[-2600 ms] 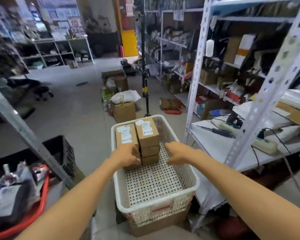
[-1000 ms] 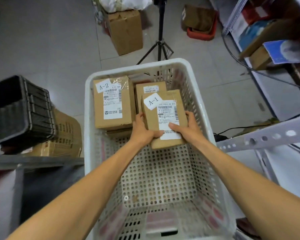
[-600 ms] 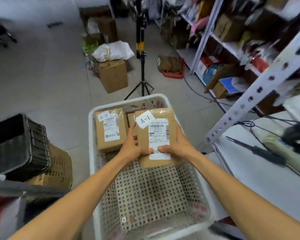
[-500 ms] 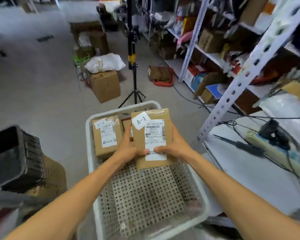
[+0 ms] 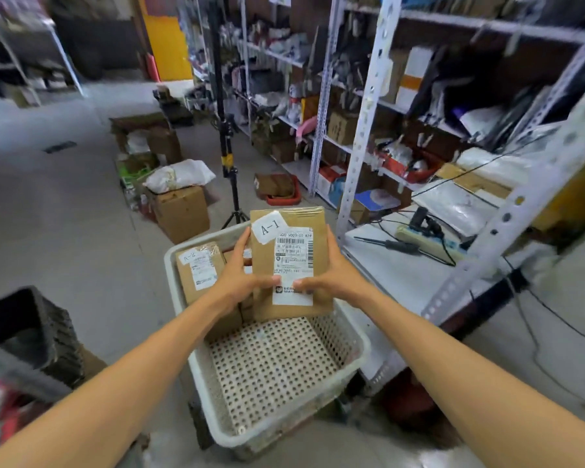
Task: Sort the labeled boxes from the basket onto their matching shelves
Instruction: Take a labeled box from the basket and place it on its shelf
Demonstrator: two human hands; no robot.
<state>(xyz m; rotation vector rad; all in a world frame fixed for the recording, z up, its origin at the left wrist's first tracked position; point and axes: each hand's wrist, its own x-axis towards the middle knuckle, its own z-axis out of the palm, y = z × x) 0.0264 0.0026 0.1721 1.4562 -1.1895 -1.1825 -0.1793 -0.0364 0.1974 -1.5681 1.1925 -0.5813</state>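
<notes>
Now the box marked A-1 [image 5: 289,261] is held above the white basket [image 5: 363,349], its label faced toward the camera. It is clamped between both hands: the left hand [image 5: 237,282] is curled round its left edge and the right hand [image 5: 331,278] round its right edge, with both thumbs pressed on the label. Just left of the left fingers [image 5: 242,243], a box marked A-2 [image 5: 200,268] is stood in the basket's far corner. Right of the right fingers [image 5: 331,241], a white shelf [image 5: 402,282] is seen with a power strip [image 5: 429,239] on it.
</notes>
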